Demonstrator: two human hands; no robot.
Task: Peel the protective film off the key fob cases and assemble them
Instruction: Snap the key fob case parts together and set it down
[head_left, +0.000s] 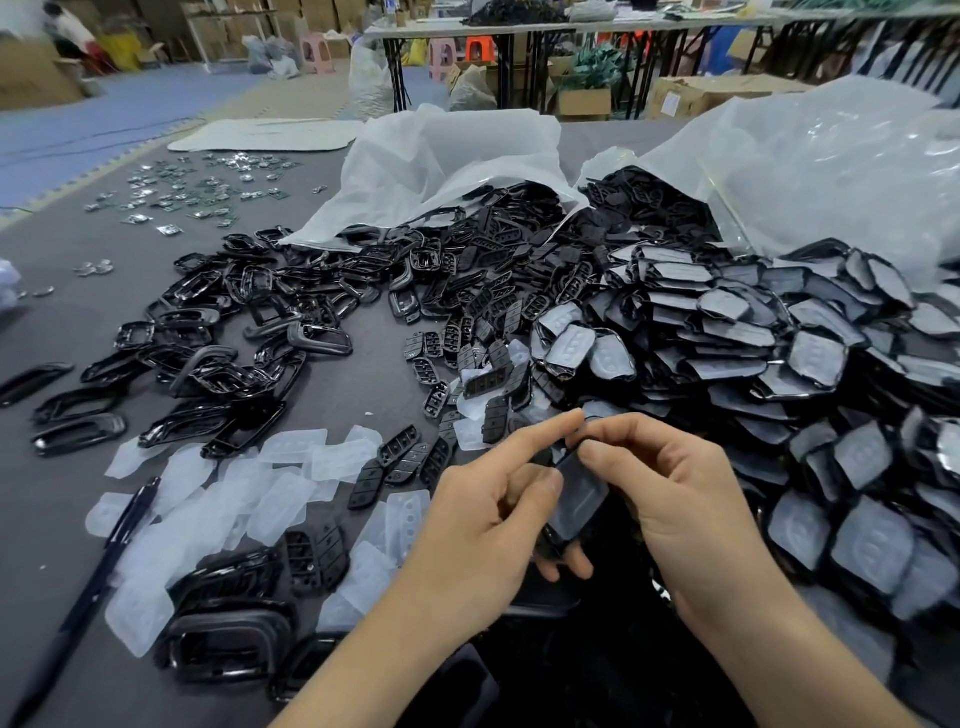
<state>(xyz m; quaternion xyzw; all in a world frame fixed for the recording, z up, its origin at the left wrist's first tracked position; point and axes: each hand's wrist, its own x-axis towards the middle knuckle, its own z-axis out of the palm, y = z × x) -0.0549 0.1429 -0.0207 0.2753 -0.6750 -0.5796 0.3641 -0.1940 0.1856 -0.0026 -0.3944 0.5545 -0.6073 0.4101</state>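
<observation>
The person's left hand (488, 525), closest of all, holds one key fob case (579, 493) from the side and from below. The thumb lies on its left edge and the lower fingers curl under it. The right hand (680, 499) pinches the far end of the same case between thumb and index finger. The case is in the air between both hands, above the near part of the table. Its long axis runs away from the person and leans a little to the right, and its broad face is turned upward.

The grey table (374, 374) carries everything else. Two white plastic bags (810, 156) lie open at the back, with black parts spilling out. At the right is a big pile of film-covered cases (779, 343). At the left, black frames (234, 322) are scattered. In front of them lie peeled films (228, 499), pale and translucent. A dark pen (111, 561) lies diagonally beside the films, near the left edge.
</observation>
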